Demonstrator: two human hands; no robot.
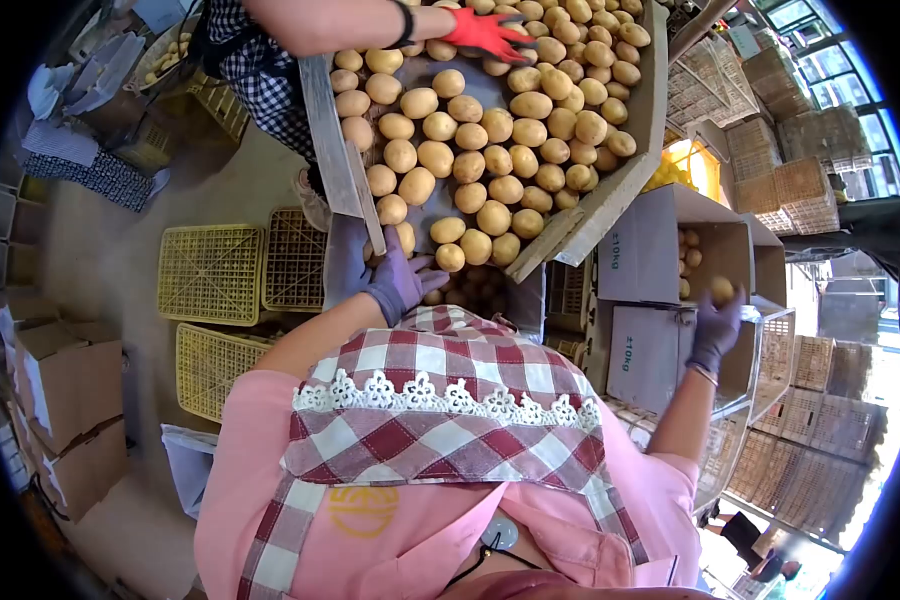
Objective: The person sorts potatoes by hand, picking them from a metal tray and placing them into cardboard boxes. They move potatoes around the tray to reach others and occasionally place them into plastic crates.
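Observation:
My right hand (714, 330), in a purple glove, is raised at the right by the open cardboard boxes, its fingers around a potato (720, 290). At the lower left end of a wooden-sided sorting chute (368, 200), my left hand (404, 284), also purple-gloved, has its fingers spread beside a potato (405, 238) at the side board. Many loose potatoes (497, 160) cover the chute. More potatoes (480, 288) lie in shadow below its lower lip, close to my apron.
Another person's red-gloved hand (488, 35) reaches over the chute's far end. A "±10kg" box (635, 255) holding potatoes stands right, with a second box (650, 360) nearer me. Yellow plastic crates (210, 272) lie on the floor at left, near brown cartons (65, 385).

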